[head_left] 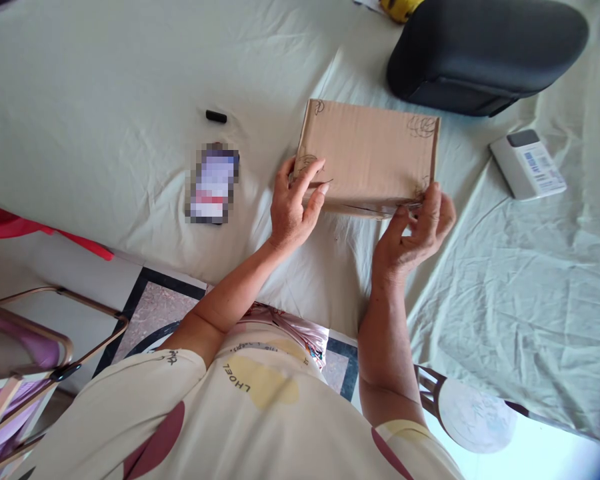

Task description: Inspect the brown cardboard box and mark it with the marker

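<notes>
A brown cardboard box (pixel 370 150) with dark scribbled drawings at its top corners sits on a pale green cloth (pixel 130 87). My left hand (pixel 295 203) holds the box's near left corner, its index finger and thumb over the top and the other fingers along the left side. At the near right corner, my right hand (pixel 417 230) is closed with thumb and index finger at the edge of the box. Whether anything small is also in those fingers is hidden. To the left lie a phone (pixel 213 185) with a blurred screen and a small black cap-like piece (pixel 216 117).
A large black padded case (pixel 485 53) stands behind the box to the right, beside a yellow object (pixel 401 8). A white box with a label (pixel 529 165) lies at right. Below the table's edge are a metal-framed chair (pixel 55 333) and a round stool (pixel 475 415).
</notes>
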Motion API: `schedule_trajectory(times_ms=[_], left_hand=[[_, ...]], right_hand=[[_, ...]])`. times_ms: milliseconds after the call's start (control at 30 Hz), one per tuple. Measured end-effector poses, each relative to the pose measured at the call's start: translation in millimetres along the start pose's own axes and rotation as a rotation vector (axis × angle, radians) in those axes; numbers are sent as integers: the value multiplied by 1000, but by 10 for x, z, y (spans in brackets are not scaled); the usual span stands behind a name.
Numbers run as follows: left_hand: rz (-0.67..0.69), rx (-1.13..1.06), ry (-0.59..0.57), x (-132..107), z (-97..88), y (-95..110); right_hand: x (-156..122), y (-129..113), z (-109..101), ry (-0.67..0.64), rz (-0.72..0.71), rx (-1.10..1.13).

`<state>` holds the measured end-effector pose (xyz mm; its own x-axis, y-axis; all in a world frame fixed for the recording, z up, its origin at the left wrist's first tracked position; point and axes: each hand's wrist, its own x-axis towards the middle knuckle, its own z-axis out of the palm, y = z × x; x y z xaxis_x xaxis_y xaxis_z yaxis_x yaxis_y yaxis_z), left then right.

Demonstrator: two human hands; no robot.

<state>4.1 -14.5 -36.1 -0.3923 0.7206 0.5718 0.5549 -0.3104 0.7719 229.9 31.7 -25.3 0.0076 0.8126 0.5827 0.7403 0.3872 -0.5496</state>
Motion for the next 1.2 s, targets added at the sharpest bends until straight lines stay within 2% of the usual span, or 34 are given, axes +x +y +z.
schedule_trajectory(times_ms=[167,367,467,533,667,767,933,1100,1200], left_hand=[[-19,-47,2,30,-35,-29],[39,-39,1,92,-45,-120],[47,-67,-33,119,-45,-118],[58,-80,-61,126,-50,-100],[99,-86,-106,121,-56,-101],[104,-107,-105,111,-29,-163],[114,-87,-129,95,37,-256],[88,-25,-124,98,29,-224],[71,-18,-102,110,11,-194]], right_hand=[[-26,-61,61,-11,113,136],[41,-188,-1,-29,205,175],[112,-114,-93,-66,222,36],[163,-35,-156,-138,226,-105],[225,63,-205,-299,387,-319],[228,84,-177,-344,449,-377],[187,211,-102,-243,424,-360],[151,367,-62,-85,450,-268],[175,313,-130,10,346,-99]])
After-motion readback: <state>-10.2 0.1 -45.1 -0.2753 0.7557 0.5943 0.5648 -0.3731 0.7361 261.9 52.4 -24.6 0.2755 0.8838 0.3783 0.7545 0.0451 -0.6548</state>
